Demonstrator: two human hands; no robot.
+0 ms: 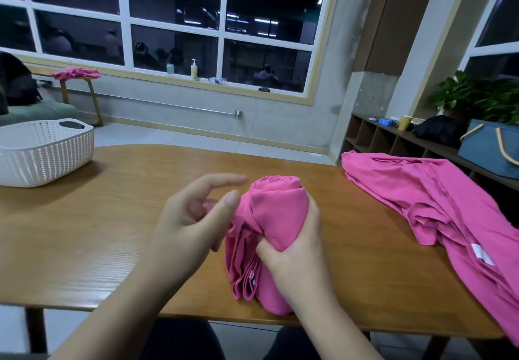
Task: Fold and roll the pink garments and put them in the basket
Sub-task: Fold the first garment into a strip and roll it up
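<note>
I can't make out the fingertips of my left hand (191,219) — they blur, spread loosely and gripping nothing, beside the rolled pink garment (269,219). My right hand (295,250) curls tight around that roll, held upright on the wooden table (112,233). A second pink garment (438,208) lies unfolded at the right, cut off by the frame. The white basket (42,154) sits far left — its inside is hidden from me.
</note>
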